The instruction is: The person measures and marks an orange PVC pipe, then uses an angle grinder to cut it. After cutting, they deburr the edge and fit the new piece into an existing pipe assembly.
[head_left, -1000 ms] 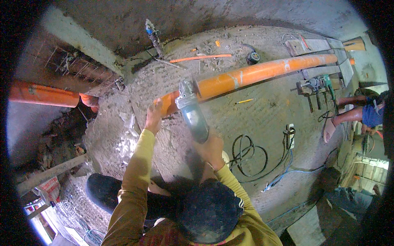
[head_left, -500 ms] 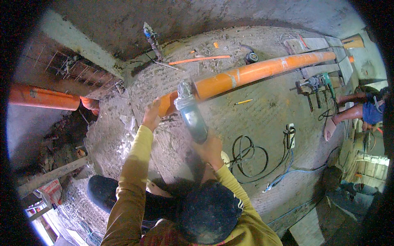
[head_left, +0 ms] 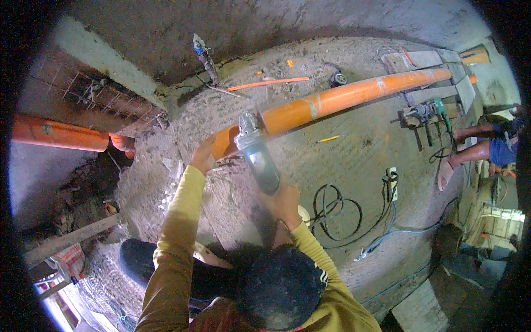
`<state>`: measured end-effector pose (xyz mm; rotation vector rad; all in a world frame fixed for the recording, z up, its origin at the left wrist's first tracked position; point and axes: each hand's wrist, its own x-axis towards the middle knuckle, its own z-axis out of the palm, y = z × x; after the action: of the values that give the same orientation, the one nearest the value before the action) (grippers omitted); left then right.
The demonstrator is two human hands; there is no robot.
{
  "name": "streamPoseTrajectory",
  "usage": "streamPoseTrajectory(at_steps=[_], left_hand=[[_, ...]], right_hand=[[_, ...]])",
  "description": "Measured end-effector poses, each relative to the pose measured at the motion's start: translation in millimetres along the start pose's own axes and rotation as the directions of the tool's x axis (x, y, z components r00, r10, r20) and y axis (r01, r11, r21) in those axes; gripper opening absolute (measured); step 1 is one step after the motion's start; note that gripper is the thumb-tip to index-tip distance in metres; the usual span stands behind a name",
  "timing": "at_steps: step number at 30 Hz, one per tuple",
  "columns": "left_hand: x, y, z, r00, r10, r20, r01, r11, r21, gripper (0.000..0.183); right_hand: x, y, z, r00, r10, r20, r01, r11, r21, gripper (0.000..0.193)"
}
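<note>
A long orange plastic pipe (head_left: 343,98) lies across the rough concrete floor, running from the middle toward the far right. My left hand (head_left: 203,155) is closed around its left end. In my right hand (head_left: 282,200) is the grey body of an angle grinder (head_left: 260,161), its metal head resting against the pipe a short way right of my left hand. The disc is blurred and mostly hidden, so how deep it sits in the pipe cannot be seen.
Beyond the pipe lie a thin orange strip (head_left: 268,83) and a tape measure (head_left: 337,79); a pencil (head_left: 329,139) is nearer. Black cable (head_left: 337,213) coils beside a white power strip (head_left: 392,184). At right, a green drill (head_left: 441,110) lies near a person's bare foot (head_left: 444,174).
Hardly anything differs. The grinder stays at the same spot on the pipe, and my left hand has shifted very slightly toward me while still gripping the end.
</note>
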<state>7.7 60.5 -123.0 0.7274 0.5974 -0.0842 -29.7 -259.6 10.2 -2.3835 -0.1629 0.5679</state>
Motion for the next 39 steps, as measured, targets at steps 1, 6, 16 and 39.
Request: streamPoseTrajectory(at_steps=[1, 6, 16, 39], left_hand=[[-1, 3, 3, 0.998, 0.047, 0.039, -0.051, 0.994, 0.096, 0.030], [-16, 12, 10, 0.948, 0.201, 0.247, -0.298, 0.831, 0.469, 0.032], [-56, -5, 33, 0.862, 0.471, -0.188, -0.300, 0.772, 0.560, 0.044], [-47, -10, 48, 0.920, 0.338, -0.197, -0.269, 0.912, 0.309, 0.039]], right_hand=[[1, 0, 0, 1.000, -0.014, -0.016, 0.014, 1.000, 0.004, 0.095], [4, 2, 1, 1.000, -0.023, 0.001, 0.023, 0.999, -0.044, 0.094], [-22, -36, -28, 0.980, -0.144, -0.139, 0.159, 0.982, 0.106, 0.082], [-3, -15, -13, 1.000, -0.016, 0.000, 0.016, 0.999, 0.045, 0.086]])
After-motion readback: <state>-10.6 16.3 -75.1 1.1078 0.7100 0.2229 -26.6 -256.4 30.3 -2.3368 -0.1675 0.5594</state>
